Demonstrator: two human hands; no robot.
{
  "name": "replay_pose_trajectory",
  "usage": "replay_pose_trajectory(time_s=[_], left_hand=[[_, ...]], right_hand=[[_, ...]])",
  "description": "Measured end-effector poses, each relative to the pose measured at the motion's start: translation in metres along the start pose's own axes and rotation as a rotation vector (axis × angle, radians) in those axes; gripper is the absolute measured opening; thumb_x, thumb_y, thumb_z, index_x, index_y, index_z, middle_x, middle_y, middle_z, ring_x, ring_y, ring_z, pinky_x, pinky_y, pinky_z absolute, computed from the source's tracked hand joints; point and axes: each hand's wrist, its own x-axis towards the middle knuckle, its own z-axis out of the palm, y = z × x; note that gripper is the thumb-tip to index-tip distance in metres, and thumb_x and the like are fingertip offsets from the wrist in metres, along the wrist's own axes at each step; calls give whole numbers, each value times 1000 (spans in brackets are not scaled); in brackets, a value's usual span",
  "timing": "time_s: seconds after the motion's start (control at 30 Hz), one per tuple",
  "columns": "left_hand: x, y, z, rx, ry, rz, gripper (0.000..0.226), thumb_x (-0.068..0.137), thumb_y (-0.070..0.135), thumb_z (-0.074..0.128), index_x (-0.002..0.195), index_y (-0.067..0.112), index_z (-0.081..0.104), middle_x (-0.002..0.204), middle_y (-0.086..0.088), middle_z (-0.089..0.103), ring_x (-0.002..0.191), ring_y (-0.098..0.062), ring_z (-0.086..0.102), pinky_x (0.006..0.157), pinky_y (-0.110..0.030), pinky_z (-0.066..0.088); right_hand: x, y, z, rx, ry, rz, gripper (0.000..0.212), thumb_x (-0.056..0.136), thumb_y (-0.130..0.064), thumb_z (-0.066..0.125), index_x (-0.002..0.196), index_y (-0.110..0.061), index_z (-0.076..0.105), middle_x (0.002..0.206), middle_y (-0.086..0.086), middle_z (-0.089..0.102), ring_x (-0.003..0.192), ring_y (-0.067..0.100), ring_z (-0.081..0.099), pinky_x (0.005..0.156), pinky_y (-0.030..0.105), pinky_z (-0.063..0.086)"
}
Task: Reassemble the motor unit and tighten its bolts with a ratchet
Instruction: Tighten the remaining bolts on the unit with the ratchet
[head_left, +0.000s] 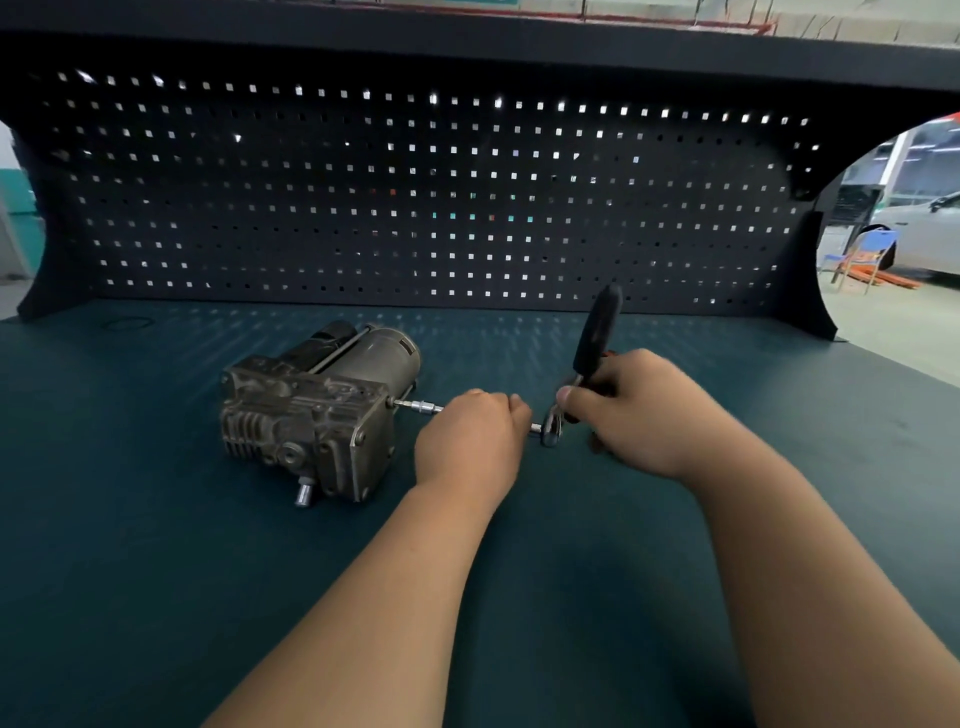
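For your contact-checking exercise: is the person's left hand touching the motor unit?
Apart. The head view shows the left hand gripping the extension bar, with bare bar visible between it and the motor unit.

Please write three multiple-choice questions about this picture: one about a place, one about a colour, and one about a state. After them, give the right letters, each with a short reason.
1. On which side of the left hand does the motor unit lie?
A. On its left
B. On its right
C. Directly under it

2. What colour is the handle of the ratchet?
A. White
B. Black
C. Yellow

3. What is the right hand doing?
A. Lying open and holding nothing
B. Gripping the ratchet close to its head
C. Holding the motor unit

Answers:
1 A: the housing sits to the left of the hand, and the extension bar runs between them.
2 B: the long grip that points up and away is black.
3 B: the fingers are curled round the lower part of the handle.
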Motion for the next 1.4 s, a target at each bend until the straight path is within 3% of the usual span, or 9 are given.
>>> replay_pose_trajectory(time_s=[0.2,0.33,0.43,0.63,0.8,1.07,1.2,1.3,1.4], left_hand=[[0,2,-2,-25,-47,-47,35,102,23,30,99,9,61,88,-7,52,91,-28,53,62,-32,31],[-3,5,-6,-56,-34,-55,40,101,32,31,71,14,52,75,1,37,80,-27,49,62,-31,29],[-6,4,-8,-108,6,-49,39,101,33,32,69,16,45,73,2,37,72,-25,44,61,-32,27],[-8,4,-10,-118,34,-38,42,101,34,30,78,13,58,81,1,43,71,-23,45,60,-31,29],[-10,4,-10,-103,11,-58,38,102,35,30,73,17,48,81,2,41,69,-23,44,59,-30,28],[-6,4,-9,-95,-12,-74,39,102,32,31,74,14,52,79,1,41,72,-23,45,61,-31,29],[-4,5,-7,-62,-21,-78,40,102,31,30,75,13,52,79,1,39,73,-23,42,61,-32,29],[-2,6,-6,-44,-27,-85,40,103,30,29,80,10,56,81,-1,39,75,-26,46,61,-32,30],[-1,7,-5,-35,-52,-88,41,102,30,28,81,10,56,81,-2,39,81,-30,52,62,-32,31]], right_hand=[[-7,0,-8,-88,-90,-44,9,85,-36,65,86,-29,71,74,3,72,68,18,67,65,37,58],[-1,5,0,100,14,-35,22,89,-36,60,76,-20,67,54,-6,64,41,4,56,39,20,40],[7,8,14,242,108,11,33,93,-39,54,77,-11,64,51,-4,59,37,3,52,35,15,33],[26,14,47,515,121,303,40,95,-41,48,74,-9,60,49,-2,54,40,16,50,48,25,41],[26,17,56,788,-28,519,31,94,-37,51,80,-11,60,47,2,56,35,16,45,41,23,39],[21,15,50,619,75,331,39,94,-41,50,76,-7,59,55,3,55,42,17,48,52,30,42],[13,7,35,529,153,159,34,94,-35,53,73,-11,66,52,1,58,41,14,55,41,19,42],[4,4,18,353,88,56,26,89,-35,59,74,-16,69,58,7,65,45,13,59,42,17,41],[-5,4,2,239,-68,-29,9,82,-32,68,75,-27,72,73,-6,71,54,14,66,59,31,53]])
